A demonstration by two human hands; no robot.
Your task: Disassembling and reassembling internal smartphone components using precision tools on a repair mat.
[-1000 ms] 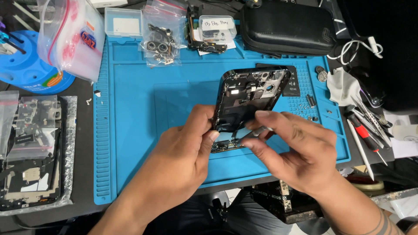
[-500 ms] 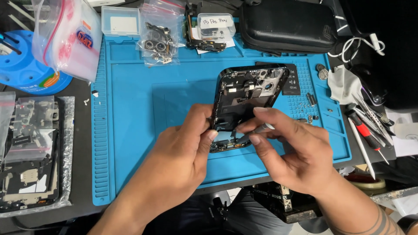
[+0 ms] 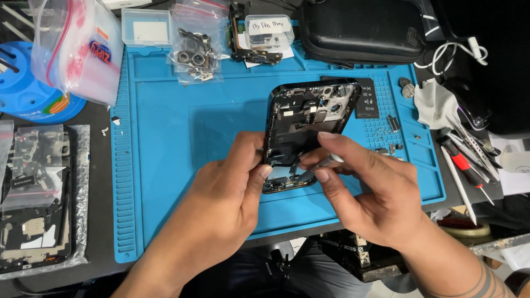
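Repair mat [image 3: 182,165], blue and ribbed at its edges, is spread over most of the dark table [image 3: 99,160]. On its middle the opened phone chassis [image 3: 309,121] lies tilted, much as in the earlier views; it has been nudged only slightly. The left hand [image 3: 221,204] has stayed pinched on the chassis's near left edge, a narrow grip with thumb on the frame. The right hand [image 3: 370,193] has closed a little further on a thin metal tool [image 3: 320,164], whose tip is held at the chassis's near end, so fine work at that end appears to be continuing.

At far right a black zip case [image 3: 364,30] is seen. At far left a clear zip bag [image 3: 74,47] with a red seal strip rests against a round blue holder [image 3: 33,99]. A smaller clear bag of metal parts [image 3: 196,52] lies at the mat's far edge, beside a clear lidded box [image 3: 146,26] and a small clear box with a white handwritten label [image 3: 269,33].
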